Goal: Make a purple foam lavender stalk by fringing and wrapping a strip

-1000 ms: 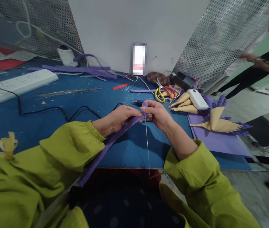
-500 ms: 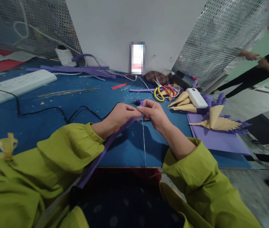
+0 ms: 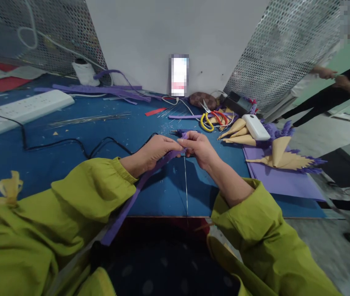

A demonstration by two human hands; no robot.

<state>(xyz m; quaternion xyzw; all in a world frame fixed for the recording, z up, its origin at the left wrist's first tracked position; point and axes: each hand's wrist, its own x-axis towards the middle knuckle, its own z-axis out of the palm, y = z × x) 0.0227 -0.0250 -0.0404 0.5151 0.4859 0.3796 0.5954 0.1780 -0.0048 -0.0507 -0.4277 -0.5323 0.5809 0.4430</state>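
Note:
My left hand (image 3: 153, 153) pinches a long purple strip (image 3: 140, 189), which trails down past the table edge toward my lap. Close beside it, my right hand (image 3: 202, 149) is closed on the gathered purple piece (image 3: 185, 137) at the strip's upper end. A thin wire (image 3: 186, 181) hangs straight down from between my hands to the front edge of the blue table (image 3: 168, 201). My fingertips hide where wire and strip meet. Just behind my hands lies a dark blue tool (image 3: 182, 132) with a narrow tip.
Scissors (image 3: 207, 122), paper cones (image 3: 239, 140) and a white device (image 3: 256, 127) lie at the right by purple sheets (image 3: 273, 181). A phone (image 3: 178, 76) stands at the back. A power strip (image 3: 29, 111) and black cable (image 3: 57, 144) are left. A person stands far right.
The wire's lower end has shifted slightly left, and both hands have moved very little. The fingers of my right hand have turned slightly around the purple piece.

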